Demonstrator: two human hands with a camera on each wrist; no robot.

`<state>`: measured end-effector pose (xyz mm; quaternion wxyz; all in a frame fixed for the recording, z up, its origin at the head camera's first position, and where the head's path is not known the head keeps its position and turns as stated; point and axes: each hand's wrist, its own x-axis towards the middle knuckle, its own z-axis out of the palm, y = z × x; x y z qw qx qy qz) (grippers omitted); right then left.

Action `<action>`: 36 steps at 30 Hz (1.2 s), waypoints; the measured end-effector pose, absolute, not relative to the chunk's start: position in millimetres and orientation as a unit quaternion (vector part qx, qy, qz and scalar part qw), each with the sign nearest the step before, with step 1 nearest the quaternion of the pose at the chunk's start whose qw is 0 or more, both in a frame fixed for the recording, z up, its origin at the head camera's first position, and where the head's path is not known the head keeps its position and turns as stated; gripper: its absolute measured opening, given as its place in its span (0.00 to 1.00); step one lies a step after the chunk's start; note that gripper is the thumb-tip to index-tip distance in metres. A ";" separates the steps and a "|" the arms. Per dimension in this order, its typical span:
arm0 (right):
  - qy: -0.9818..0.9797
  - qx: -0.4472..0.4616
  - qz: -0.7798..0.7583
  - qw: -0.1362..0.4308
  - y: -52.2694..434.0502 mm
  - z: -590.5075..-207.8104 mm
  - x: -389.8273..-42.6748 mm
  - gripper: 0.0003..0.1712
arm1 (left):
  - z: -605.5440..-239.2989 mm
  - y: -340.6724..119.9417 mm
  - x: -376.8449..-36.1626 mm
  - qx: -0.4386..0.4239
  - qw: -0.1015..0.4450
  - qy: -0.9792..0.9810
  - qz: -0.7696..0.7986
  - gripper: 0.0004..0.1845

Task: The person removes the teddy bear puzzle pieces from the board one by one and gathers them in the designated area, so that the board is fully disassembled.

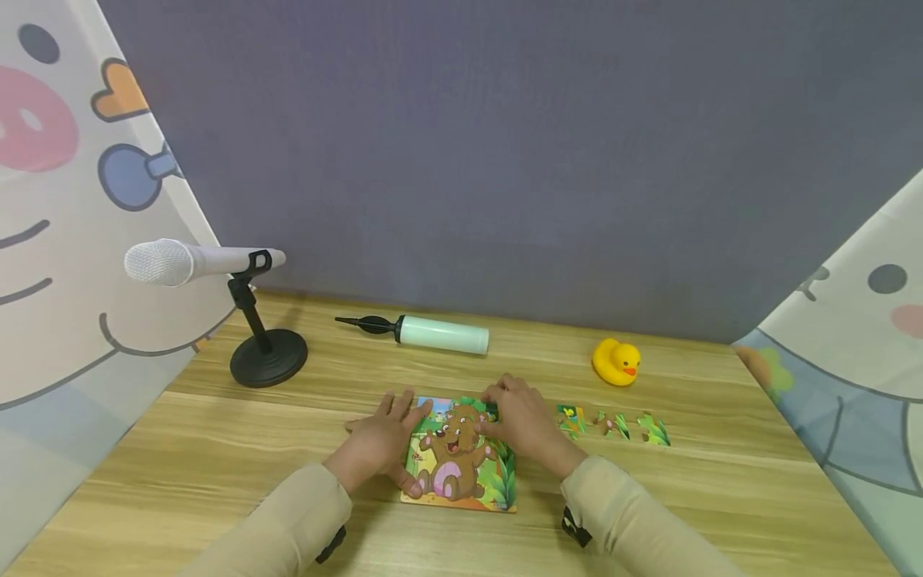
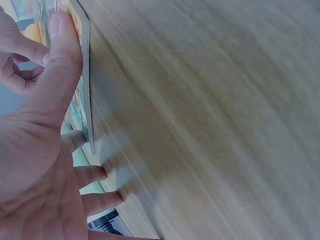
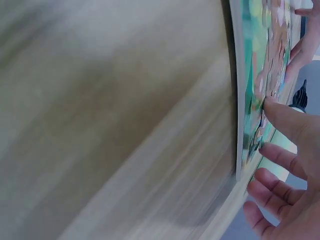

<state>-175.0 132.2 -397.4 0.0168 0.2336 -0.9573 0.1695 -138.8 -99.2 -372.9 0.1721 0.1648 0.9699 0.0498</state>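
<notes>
A square bear jigsaw board (image 1: 461,463) lies flat on the wooden table (image 1: 216,465) in front of me. My left hand (image 1: 389,437) rests at its left edge, fingers spread on the wood and the thumb (image 2: 62,40) pressing on the board (image 2: 86,75). At the board's upper right corner my right hand (image 1: 521,421) rests, its thumb (image 3: 282,117) touching the picture (image 3: 255,75) and the other fingers loosely stretched. Neither hand grips anything. Three loose puzzle pieces (image 1: 611,423) lie in a row just right of the right hand.
A yellow rubber duck (image 1: 616,362) sits at the back right. A pale green hand pump (image 1: 433,332) lies along the back edge. A white microphone (image 1: 195,262) on a black stand (image 1: 268,358) is at the back left. Cartoon screens flank both sides.
</notes>
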 end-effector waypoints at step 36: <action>-0.936 0.256 0.239 -0.032 185.4 -380.8 -182.3 0.24 | -375.2 -99.7 -137.9 0.165 0.156 0.973 0.037 0.67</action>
